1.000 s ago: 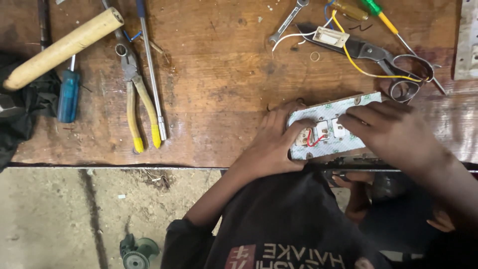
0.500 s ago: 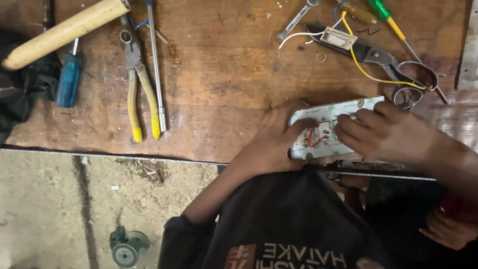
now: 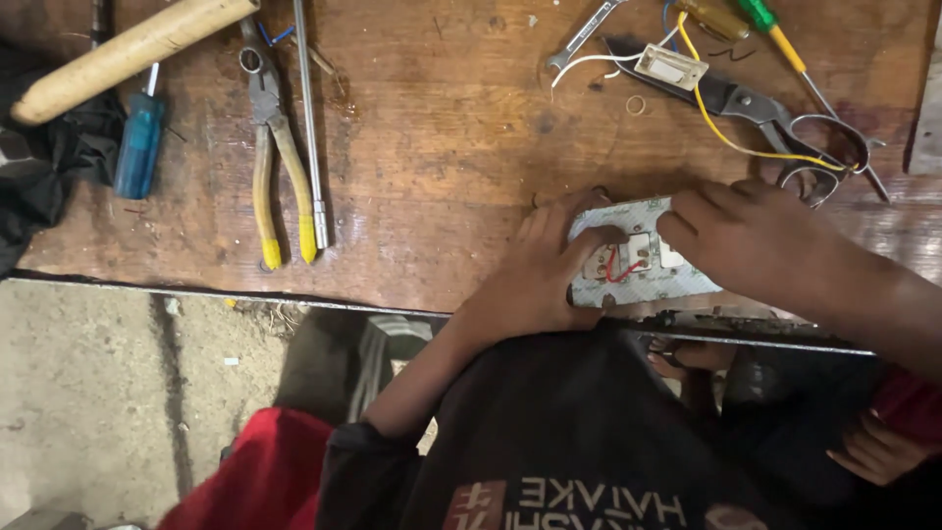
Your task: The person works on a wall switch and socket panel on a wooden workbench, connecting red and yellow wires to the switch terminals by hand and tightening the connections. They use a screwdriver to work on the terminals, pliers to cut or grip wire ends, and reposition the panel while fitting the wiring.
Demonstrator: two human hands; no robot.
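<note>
A pale switch plate (image 3: 643, 280) lies back side up near the wooden bench's front edge, showing white switch modules and short red wires. My left hand (image 3: 535, 280) grips its left end, with the fingers curled over the modules. My right hand (image 3: 751, 236) covers the plate's right end, fingertips pressing on a white module. Part of the plate is hidden under both hands.
On the wooden bench (image 3: 442, 147) lie yellow-handled pliers (image 3: 275, 157), a metal rod (image 3: 309, 118), a blue screwdriver (image 3: 137, 142), a wooden hammer handle (image 3: 128, 54), scissors (image 3: 765, 113), a yellow wire (image 3: 731, 142), a small white module (image 3: 670, 67) and a spanner (image 3: 581, 34). Black cloth (image 3: 44, 177) sits at left. Another hand (image 3: 873, 451) shows under the bench edge.
Both hands stay on the switch plate. The view has shifted, so the bench edge sits lower in the frame and a red cloth now shows at the bottom.
</note>
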